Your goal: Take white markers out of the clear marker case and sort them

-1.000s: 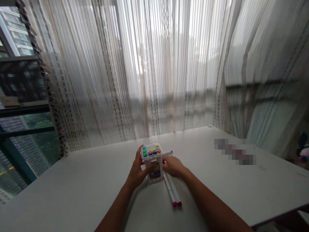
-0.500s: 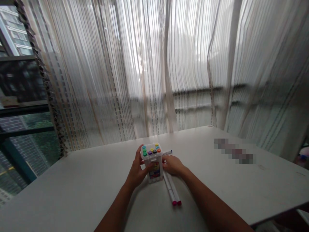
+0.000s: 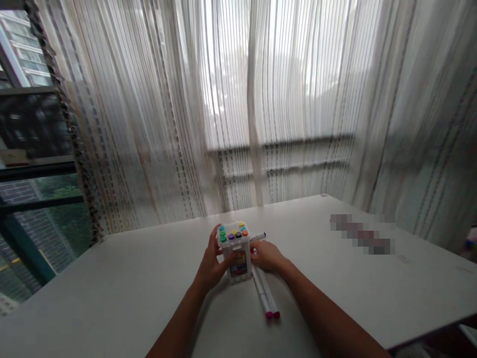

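Note:
A clear plastic box of markers (image 3: 238, 263) stands upright on the white table, with a coloured label on its front. Several round caps in green, blue, yellow, purple, black and orange show at its top. My left hand (image 3: 213, 263) is closed around the box's left side, thumb across the front. My right hand (image 3: 268, 256) is at the box's right side with fingers curled; a small red bit shows at the fingertips, mostly hidden. Just beyond this hand lies a blue-ended marker (image 3: 258, 236). Two white markers with pink-red ends (image 3: 265, 296) lie side by side below it.
The white table (image 3: 130, 283) has its right edge in view. A blurred-out reddish patch (image 3: 359, 232) lies on its right part. Behind the table hangs a sheer striped curtain (image 3: 167, 124), with a window frame (image 3: 30, 219) to the left.
The curtain's folds have shifted. Both hands, the box and the loose markers are in almost the same places.

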The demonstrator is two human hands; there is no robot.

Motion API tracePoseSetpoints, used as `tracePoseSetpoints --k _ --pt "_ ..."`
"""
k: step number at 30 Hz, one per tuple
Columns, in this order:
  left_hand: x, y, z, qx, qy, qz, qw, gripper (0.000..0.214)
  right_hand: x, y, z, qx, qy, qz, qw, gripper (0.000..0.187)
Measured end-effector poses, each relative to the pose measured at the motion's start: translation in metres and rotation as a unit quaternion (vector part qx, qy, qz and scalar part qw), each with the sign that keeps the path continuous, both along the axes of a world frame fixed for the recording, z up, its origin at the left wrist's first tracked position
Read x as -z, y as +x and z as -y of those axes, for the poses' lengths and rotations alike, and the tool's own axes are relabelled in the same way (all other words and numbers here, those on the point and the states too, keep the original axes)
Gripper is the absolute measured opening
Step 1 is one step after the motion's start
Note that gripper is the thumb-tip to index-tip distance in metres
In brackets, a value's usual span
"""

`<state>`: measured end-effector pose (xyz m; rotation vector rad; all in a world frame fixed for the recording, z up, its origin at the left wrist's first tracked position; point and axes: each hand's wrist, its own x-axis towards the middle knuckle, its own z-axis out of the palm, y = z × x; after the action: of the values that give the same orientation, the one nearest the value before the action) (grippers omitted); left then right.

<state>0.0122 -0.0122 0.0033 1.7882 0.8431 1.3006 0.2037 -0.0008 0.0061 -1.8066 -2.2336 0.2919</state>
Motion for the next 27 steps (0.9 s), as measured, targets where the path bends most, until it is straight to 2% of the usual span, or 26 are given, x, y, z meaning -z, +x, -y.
tracePoseSetpoints --k 27 --pt "-0.0016 0.0017 0.0018 -0.006 0.012 -0.009 1.0 0.083 -0.0003 0.0013 0.0 0.002 -0.006 -0.001 1.0 0.025"
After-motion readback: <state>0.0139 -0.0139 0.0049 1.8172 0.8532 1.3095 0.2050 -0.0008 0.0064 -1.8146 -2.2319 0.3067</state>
